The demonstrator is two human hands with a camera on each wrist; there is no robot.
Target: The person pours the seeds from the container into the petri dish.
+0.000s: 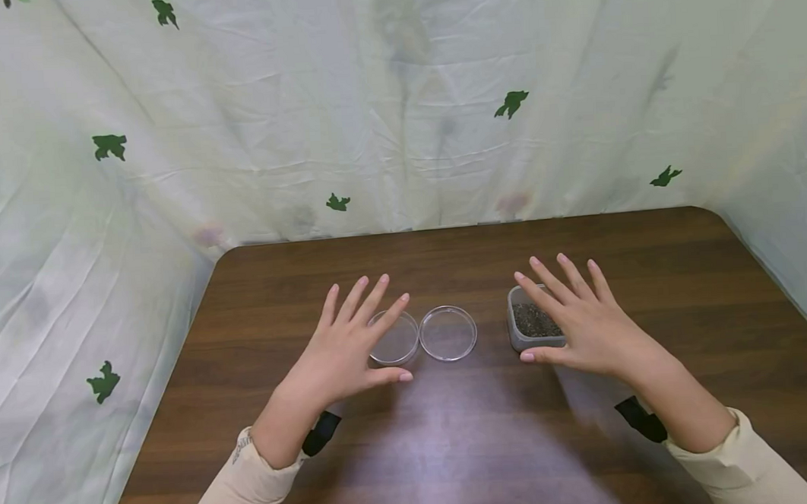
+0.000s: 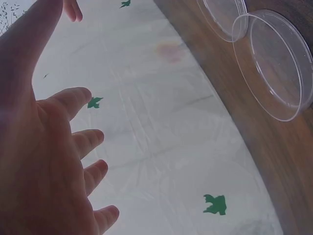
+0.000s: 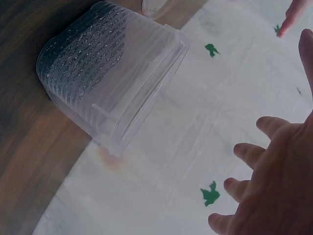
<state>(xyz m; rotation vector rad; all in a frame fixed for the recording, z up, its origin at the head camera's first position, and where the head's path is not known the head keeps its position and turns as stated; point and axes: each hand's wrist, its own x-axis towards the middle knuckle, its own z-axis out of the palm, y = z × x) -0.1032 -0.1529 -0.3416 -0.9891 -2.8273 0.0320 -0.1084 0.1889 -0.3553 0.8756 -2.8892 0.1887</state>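
In the head view my left hand [image 1: 343,354] is spread wide above the table, its fingers overlapping a clear round dish [image 1: 396,340]. Right beside that dish lies a second clear round dish [image 1: 449,333]; both look like petri dish halves. My right hand [image 1: 589,333], fingers also spread, hovers over a clear plastic tub [image 1: 517,330] and partly covers it. Dark granular material like soil [image 1: 533,321] fills the tub's lower part, seen through its ribbed wall in the right wrist view. Neither hand holds anything.
The brown wooden table [image 1: 455,447] has rounded far corners. A pale cloth curtain [image 1: 424,129] with green leaf or bird shapes hangs behind it and along both sides. Dark bands [image 1: 320,433] sit under both wrists, at the cream sleeve cuffs.
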